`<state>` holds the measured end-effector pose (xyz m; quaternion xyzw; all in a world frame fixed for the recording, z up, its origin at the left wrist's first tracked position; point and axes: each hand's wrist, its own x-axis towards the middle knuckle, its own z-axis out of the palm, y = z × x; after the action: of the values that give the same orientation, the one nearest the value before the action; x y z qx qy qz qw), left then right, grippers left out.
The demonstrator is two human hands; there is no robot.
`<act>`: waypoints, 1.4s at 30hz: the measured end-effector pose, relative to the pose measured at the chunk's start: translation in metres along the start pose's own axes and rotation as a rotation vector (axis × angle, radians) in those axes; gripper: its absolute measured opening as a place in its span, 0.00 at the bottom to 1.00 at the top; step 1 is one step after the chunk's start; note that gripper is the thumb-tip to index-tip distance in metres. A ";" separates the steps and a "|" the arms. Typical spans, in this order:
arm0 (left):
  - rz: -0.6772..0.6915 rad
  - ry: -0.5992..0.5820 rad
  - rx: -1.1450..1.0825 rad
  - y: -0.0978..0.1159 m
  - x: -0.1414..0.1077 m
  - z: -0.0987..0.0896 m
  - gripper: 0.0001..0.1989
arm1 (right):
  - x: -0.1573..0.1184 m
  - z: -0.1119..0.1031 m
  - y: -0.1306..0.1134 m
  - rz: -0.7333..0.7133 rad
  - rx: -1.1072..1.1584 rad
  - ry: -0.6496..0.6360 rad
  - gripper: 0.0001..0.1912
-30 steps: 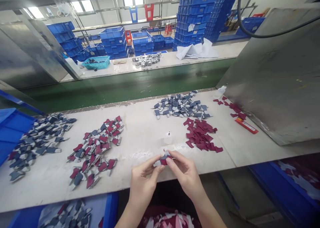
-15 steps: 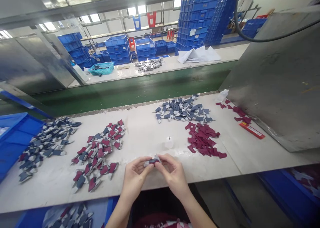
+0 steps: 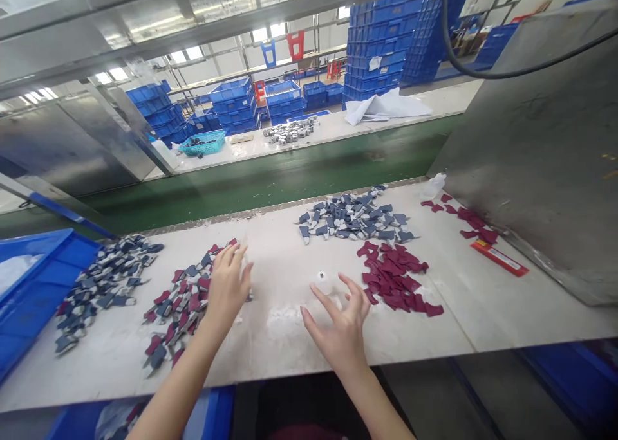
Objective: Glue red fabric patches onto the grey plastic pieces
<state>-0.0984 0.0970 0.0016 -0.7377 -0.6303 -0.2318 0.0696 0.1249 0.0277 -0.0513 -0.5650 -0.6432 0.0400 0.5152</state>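
My left hand (image 3: 228, 284) is over the right edge of a pile of small maroon, grey-blue and whitish pieces (image 3: 179, 302), fingers spread and nothing held. Part of one piece shows beside its wrist side, mostly hidden by the hand. My right hand (image 3: 344, 321) is open, thumb and fingers apart, close to a small white round container (image 3: 324, 283) with a dark tip. Right of it lies a heap of flat maroon pieces (image 3: 396, 276). Behind that heap is a pile of grey-blue and white pieces (image 3: 350, 216).
More grey-blue pieces (image 3: 111, 276) lie at the left beside a blue crate (image 3: 58, 260). A red-orange packet (image 3: 499, 258) and a crumpled clear bag (image 3: 434, 186) are near the metal panel (image 3: 545, 170) at right. Beyond the green strip (image 3: 290, 173) stands a turquoise basket (image 3: 205, 145).
Both hands have parted. The left moved left to the mixed pile and let go of the small maroon and grey piece. The right moved right and opened near the white container.
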 end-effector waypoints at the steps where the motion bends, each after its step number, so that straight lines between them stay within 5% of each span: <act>1: 0.055 -0.037 0.015 0.010 0.017 0.010 0.18 | 0.001 0.003 0.003 -0.005 -0.007 -0.057 0.15; 6: 0.601 -0.342 0.123 0.052 0.095 0.063 0.22 | -0.003 0.003 0.016 0.012 0.058 -0.157 0.24; 9: 0.739 -0.385 0.178 0.060 0.121 0.078 0.13 | -0.012 -0.010 0.023 0.033 0.187 -0.092 0.26; 12: 0.763 -0.376 0.169 0.061 0.122 0.076 0.09 | -0.018 -0.021 0.026 0.041 0.385 0.029 0.25; 15: 0.765 -0.345 0.106 0.064 0.094 0.062 0.07 | -0.020 -0.026 0.023 0.178 0.422 0.152 0.21; 20: 0.599 -0.222 -0.287 0.074 0.001 0.042 0.07 | -0.020 -0.030 0.021 0.413 0.415 0.161 0.20; 26: 0.150 -0.096 -0.428 0.071 -0.078 0.038 0.03 | -0.026 -0.031 0.029 0.360 0.418 0.125 0.18; 31: -0.013 -0.044 -0.424 0.067 -0.092 0.041 0.01 | -0.030 -0.028 0.020 0.352 0.360 0.100 0.17; 42: -0.057 -0.061 -0.492 0.066 -0.091 0.044 0.02 | -0.022 -0.023 0.008 0.343 0.315 -0.007 0.11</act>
<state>-0.0327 0.0197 -0.0645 -0.7212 -0.5772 -0.3576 -0.1375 0.1429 0.0021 -0.0593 -0.5785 -0.5254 0.2290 0.5803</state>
